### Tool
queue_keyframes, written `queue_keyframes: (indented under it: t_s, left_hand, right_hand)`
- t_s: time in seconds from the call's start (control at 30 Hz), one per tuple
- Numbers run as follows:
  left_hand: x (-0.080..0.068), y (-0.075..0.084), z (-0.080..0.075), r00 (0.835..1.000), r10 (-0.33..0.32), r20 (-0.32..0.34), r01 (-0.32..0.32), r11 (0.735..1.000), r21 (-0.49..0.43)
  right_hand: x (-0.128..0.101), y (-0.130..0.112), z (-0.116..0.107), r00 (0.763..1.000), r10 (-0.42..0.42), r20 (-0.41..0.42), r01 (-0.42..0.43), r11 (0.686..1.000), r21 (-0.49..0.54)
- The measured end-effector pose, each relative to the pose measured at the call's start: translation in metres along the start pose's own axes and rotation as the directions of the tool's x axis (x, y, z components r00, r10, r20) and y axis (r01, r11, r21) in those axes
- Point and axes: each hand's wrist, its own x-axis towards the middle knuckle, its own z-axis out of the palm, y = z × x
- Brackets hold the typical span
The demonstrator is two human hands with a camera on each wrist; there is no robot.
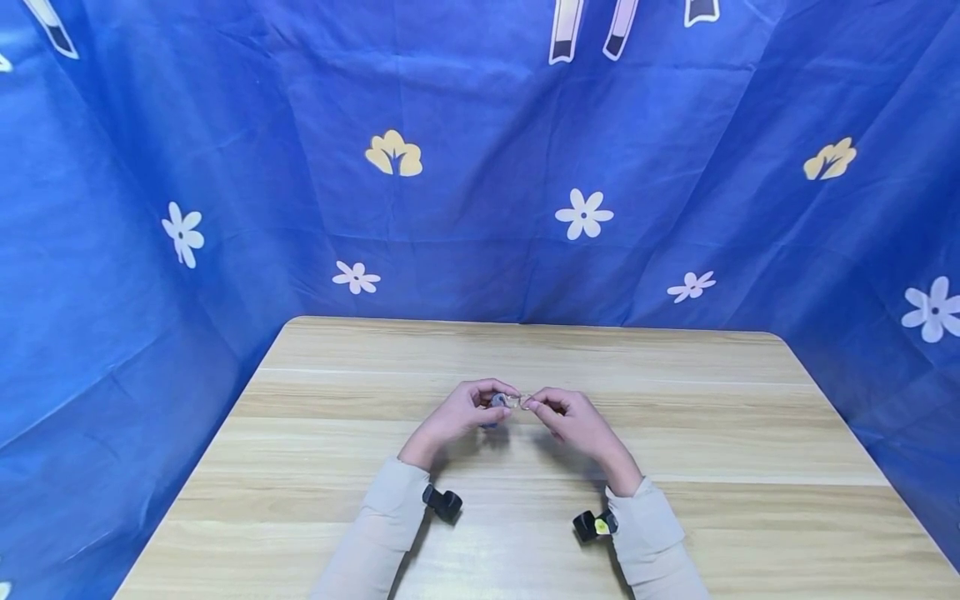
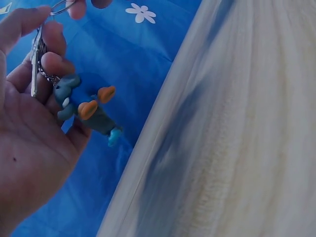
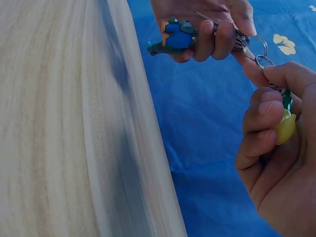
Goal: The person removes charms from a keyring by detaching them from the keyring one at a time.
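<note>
While the left hand (image 2: 29, 143) pinches a key ring with a blue charm (image 2: 86, 111) and the right hand's (image 3: 276, 163) fingers pinch a ring with a yellow charm (image 3: 286, 127) above the counter's (image 1: 675, 417) middle, the rings look joined, not yet parted.

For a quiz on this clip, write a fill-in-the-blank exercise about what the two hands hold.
1. The left hand grips a blue figure charm with ____ feet.
2. The right hand holds a small ____ charm with a green top.
3. Both hands work above a light ____ table.
4. The metal rings meet ____ the two hands.

Missing words: orange; yellow; wooden; between
</note>
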Motion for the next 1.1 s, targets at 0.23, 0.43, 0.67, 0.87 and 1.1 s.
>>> queue_keyframes:
  t_s: [0.23, 0.43, 0.67, 0.87, 1.1]
  left_hand:
    - [-0.001, 0.000, 0.002, 1.000, 0.019, 0.008, -0.019, 0.999, -0.046]
    - [0.000, -0.002, 0.001, 0.999, 0.034, 0.014, -0.034, 0.999, -0.039]
    - [0.002, -0.002, 0.001, 1.000, 0.022, 0.008, -0.022, 0.999, -0.023]
    - [0.003, -0.003, 0.000, 1.000, -0.004, 0.005, 0.004, 1.000, -0.016]
    - [0.003, -0.005, -0.001, 0.999, -0.022, 0.027, 0.022, 1.000, 0.000]
  right_hand:
    - [0.006, 0.022, 0.004, 1.000, -0.016, 0.001, 0.016, 1.000, 0.009]
    - [0.006, 0.024, 0.004, 0.998, -0.064, 0.006, 0.064, 0.998, 0.002]
    - [0.005, 0.023, 0.003, 0.998, -0.054, 0.020, 0.055, 0.998, -0.028]
    - [0.006, 0.021, 0.003, 0.999, -0.042, 0.022, 0.043, 0.999, -0.030]
    - [0.006, 0.023, 0.003, 0.999, -0.038, 0.011, 0.038, 0.999, -0.008]
